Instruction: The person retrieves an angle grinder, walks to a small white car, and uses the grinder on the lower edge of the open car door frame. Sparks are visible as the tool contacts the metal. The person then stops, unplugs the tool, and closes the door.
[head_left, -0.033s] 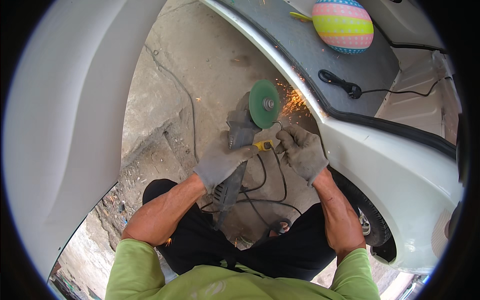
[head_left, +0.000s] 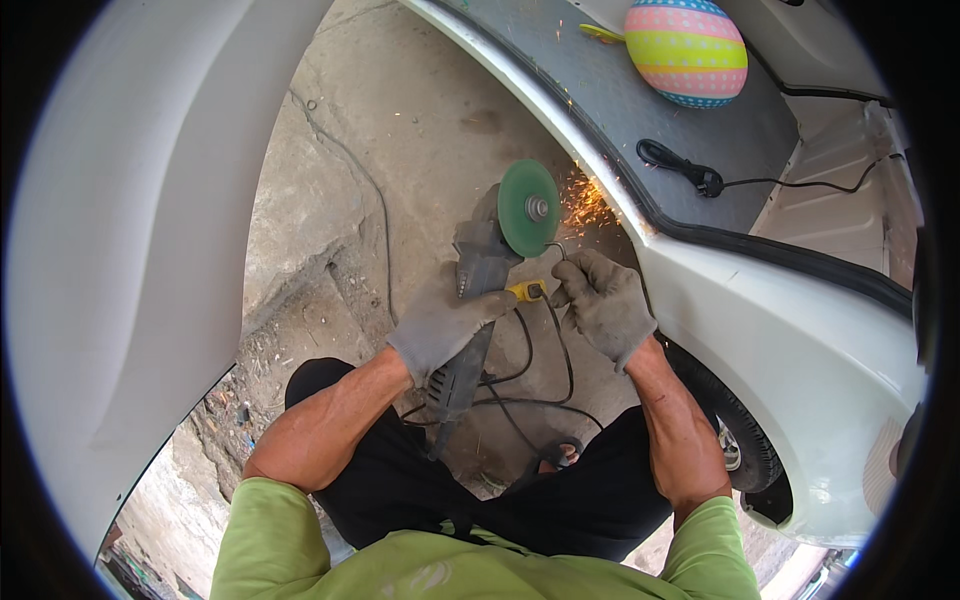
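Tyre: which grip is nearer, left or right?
Right: the right grip is up and left of the tyre in view; the left grip, on the grinder, is much farther left.

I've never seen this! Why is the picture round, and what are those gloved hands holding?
It looks round because a fisheye camera, worn on the head, looks down. There's no robot: the left hand and right hand wear grey gloves. The left grips an angle grinder with a green disc. The right pinches a thin bent metal rod close to the disc's edge, and orange sparks fly nearby. Beside them is a white vehicle; on its grey floor lie a black cable and a striped egg-shaped thing.
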